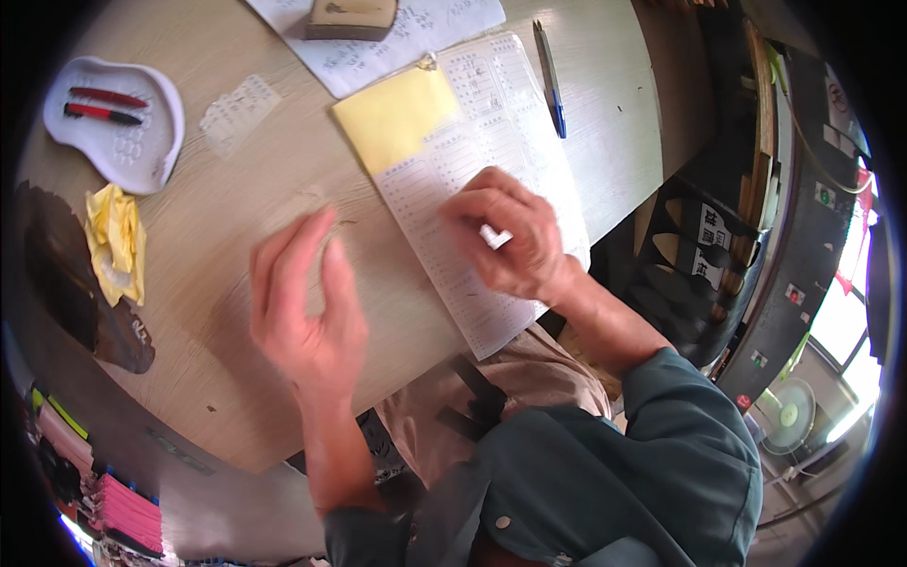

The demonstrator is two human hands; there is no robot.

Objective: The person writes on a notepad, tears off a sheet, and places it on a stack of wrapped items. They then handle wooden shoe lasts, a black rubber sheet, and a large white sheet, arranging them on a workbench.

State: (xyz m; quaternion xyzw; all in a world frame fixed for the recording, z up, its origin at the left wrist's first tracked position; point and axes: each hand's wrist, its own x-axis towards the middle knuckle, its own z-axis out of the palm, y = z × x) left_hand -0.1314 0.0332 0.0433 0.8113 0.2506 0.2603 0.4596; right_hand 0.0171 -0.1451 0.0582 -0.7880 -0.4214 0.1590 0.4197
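Observation:
My left hand (307,302) hovers over the wooden tabletop (213,274), slightly blurred. Its thumb stands apart from the fingers, and nothing is between them. To its right, my right hand (510,231) is above a stack of printed forms (453,255). Its fingers curl in toward the thumb. Through the gap between them a small bright white patch shows; whether it is paper below or something held, I cannot tell. A yellow sheet (397,113) lies at the upper left of the forms. Beyond my right hand, a blue pen (550,80) rests beside the stack.
A wooden block (351,19) sits on a handwritten sheet (439,17) at the far edge. On the left are a white tray (165,123) with two red-and-black pens, a crumpled yellow wrapper (118,246) and a dark brown item (57,265). A fan (789,416) stands far right.

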